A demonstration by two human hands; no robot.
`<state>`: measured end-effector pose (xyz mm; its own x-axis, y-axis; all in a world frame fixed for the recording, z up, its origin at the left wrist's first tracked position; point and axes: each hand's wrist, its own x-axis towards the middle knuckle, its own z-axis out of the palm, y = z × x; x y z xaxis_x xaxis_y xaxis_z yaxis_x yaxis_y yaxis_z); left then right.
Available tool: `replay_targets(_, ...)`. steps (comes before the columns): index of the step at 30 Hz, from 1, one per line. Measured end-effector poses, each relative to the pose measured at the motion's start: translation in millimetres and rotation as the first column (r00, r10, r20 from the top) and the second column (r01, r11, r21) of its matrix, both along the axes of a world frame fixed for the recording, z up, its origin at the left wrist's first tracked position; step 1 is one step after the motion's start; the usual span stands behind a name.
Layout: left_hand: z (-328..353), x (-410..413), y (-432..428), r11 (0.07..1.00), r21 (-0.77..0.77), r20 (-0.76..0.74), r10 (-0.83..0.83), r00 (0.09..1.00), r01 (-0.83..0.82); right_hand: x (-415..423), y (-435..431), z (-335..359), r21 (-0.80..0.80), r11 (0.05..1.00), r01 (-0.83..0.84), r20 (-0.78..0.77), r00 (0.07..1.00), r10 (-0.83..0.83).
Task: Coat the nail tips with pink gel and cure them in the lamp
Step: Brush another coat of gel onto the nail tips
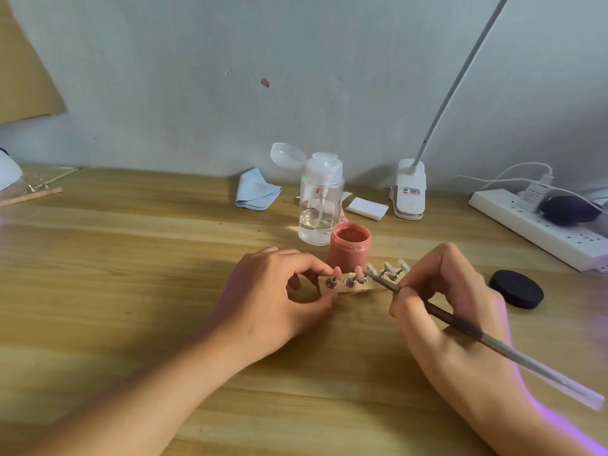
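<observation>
A small wooden strip [345, 286] carries several nail tips on metal pegs. The two tips at its left [338, 272] look pink; the ones at the right [388, 268] look pale. My left hand [279, 297] pinches the strip's left end against the table. My right hand [441, 291] grips a thin brush [467, 329], whose tip touches a pale nail tip near the strip's middle. An uncapped jar of pink gel [349, 246] stands just behind the strip. No curing lamp is visible; purple light falls across my right wrist.
A clear pump bottle [320, 200] with its lid flipped up stands behind the jar. A black lid [516, 288] lies at the right. A power strip [539, 228], a clip lamp base [408, 189], a blue cloth [255, 189] and white pads [367, 207] lie along the wall.
</observation>
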<state>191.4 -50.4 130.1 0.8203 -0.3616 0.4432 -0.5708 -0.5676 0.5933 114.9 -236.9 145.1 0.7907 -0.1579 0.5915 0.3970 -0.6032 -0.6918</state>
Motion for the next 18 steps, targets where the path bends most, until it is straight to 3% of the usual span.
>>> replay_targets(5, 1.5, -1.4, -0.1, 1.0, -0.006, -0.013, -0.005, 1.0, 0.005, 2.7, 1.4, -0.4, -0.025, 1.0, 0.003, -0.045, 0.999, -0.004)
replay_targets(14, 1.6, -0.1, -0.6, 0.997, 0.06, -0.045, 0.052, 0.998, -0.05, -0.4, 2.5, 0.4, 0.05, 0.998, 0.024, 0.072, 0.997, -0.027)
replay_targets(18, 2.6, 0.1, -0.8, 0.99, 0.121, -0.104, 0.083, 0.991, -0.07, 4.0, 2.0, 1.7, 0.009, 1.0, 0.017, 0.121, 0.993, -0.018)
